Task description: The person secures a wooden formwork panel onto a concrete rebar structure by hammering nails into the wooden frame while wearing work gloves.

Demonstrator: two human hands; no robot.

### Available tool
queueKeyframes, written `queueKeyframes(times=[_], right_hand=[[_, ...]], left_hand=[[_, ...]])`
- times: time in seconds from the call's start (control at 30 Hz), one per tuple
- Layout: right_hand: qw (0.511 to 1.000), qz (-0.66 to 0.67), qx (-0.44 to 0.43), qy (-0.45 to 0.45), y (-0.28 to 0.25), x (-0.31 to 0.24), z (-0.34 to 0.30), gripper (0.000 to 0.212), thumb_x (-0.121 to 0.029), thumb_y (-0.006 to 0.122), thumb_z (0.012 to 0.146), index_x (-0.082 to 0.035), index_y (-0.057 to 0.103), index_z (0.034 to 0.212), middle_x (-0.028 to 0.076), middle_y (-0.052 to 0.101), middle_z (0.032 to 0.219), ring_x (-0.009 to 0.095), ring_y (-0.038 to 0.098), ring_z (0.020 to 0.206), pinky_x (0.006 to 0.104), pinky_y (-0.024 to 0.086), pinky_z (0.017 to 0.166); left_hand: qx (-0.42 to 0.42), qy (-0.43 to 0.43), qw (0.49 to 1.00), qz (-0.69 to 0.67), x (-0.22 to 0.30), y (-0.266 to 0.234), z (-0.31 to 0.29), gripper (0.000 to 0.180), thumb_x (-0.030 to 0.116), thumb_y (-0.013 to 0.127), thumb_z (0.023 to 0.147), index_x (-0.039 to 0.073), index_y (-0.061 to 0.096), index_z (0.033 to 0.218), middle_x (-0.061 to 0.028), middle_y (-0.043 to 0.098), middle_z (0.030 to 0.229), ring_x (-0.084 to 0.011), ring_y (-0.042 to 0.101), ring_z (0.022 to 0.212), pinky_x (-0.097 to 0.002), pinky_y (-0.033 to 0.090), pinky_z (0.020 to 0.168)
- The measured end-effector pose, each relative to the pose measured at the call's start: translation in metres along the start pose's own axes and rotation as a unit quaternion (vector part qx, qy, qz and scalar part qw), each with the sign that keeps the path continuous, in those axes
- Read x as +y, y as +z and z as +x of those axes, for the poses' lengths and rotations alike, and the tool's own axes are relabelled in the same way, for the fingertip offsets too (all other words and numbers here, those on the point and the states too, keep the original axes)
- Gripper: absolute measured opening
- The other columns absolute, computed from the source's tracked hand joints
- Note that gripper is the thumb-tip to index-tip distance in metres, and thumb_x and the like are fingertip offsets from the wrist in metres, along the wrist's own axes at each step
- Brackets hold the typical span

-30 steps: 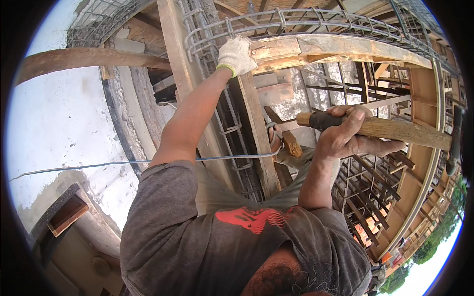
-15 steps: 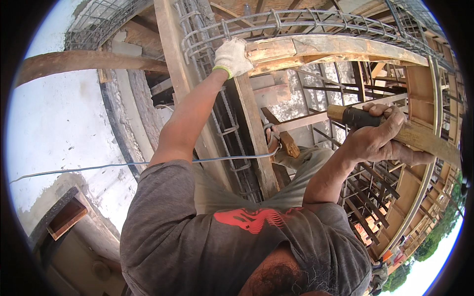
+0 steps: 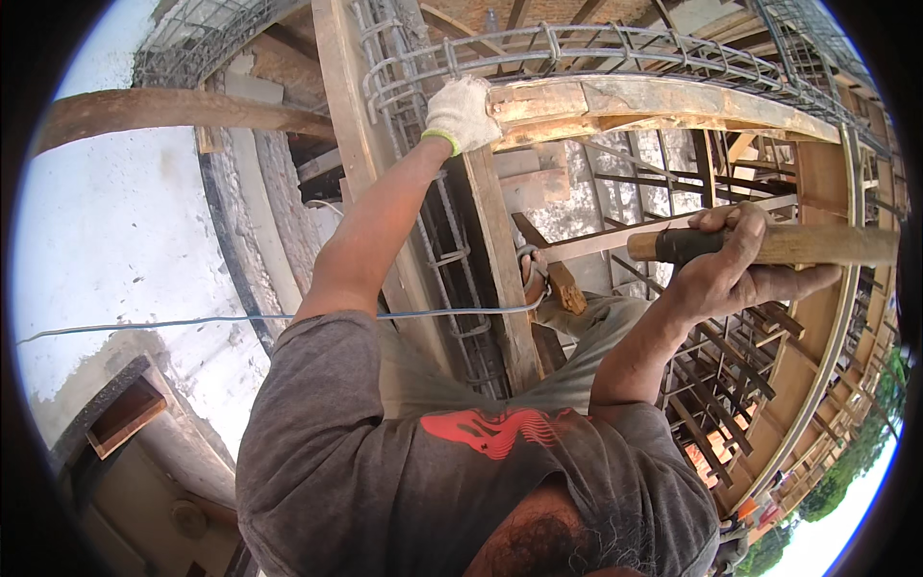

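Note:
My left hand (image 3: 463, 113), in a pale knit glove with a yellow-green cuff, is closed around the near-left end of a timber form board (image 3: 654, 96). The fingertips are out of sight behind the wood. Bare and raised on the right, my right hand (image 3: 723, 258) grips a thick wooden tool handle (image 3: 827, 246) by its black-wrapped part. The handle lies almost level, and whatever sits at its far end is not visible at the dark rim. Rebar (image 3: 447, 236) tied with stirrups runs down between upright boards just below my left hand.
A curved rebar cage (image 3: 615, 43) passes beyond the form board. An upright plank (image 3: 346, 106) stands left of the rebar. A blue-grey cable (image 3: 231, 318) crosses to the left over a white wall (image 3: 125, 231). Scaffold timbers and formwork (image 3: 817, 346) fill the right.
The handle in my right hand has swung from slanting down rightward to nearly level, its right end rising. My left hand keeps its hold on the form board; the view has shifted slightly.

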State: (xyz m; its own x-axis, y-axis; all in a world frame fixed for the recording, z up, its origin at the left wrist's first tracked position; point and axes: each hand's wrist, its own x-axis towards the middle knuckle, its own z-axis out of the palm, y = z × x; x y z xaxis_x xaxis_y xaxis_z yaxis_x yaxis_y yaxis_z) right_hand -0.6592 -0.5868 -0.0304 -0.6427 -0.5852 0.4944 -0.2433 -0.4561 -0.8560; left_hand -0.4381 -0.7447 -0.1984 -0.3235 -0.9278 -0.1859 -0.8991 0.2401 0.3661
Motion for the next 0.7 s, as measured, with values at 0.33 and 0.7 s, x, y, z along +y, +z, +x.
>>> queueKeyframes(times=[0.33,0.7], right_hand=[[0.860,-0.110,-0.345,0.360,0.005,0.036,-0.092,0.081,0.003,0.057,0.092,-0.014,0.019,0.161,0.019,0.062,0.121,0.013,0.061,0.063,0.0289,0.052,0.052],[0.870,-0.258,-0.391,0.154,-0.007,0.092,-0.158,0.080,-0.002,0.057,0.090,-0.011,0.019,0.160,0.031,0.057,0.125,0.030,0.065,0.093,0.0467,0.055,0.083]], left_hand=[[0.039,0.017,0.999,0.019,-0.007,0.008,-0.001,0.054,0.041,0.080,0.065,0.009,0.073,0.108,-0.0181,0.070,0.116,-0.0340,0.067,0.108,-0.0440,0.055,0.093],[0.028,0.014,0.999,0.007,0.001,0.003,0.001,0.050,0.034,0.076,0.066,0.007,0.072,0.109,-0.0181,0.070,0.113,-0.0355,0.068,0.106,-0.0441,0.055,0.092]])
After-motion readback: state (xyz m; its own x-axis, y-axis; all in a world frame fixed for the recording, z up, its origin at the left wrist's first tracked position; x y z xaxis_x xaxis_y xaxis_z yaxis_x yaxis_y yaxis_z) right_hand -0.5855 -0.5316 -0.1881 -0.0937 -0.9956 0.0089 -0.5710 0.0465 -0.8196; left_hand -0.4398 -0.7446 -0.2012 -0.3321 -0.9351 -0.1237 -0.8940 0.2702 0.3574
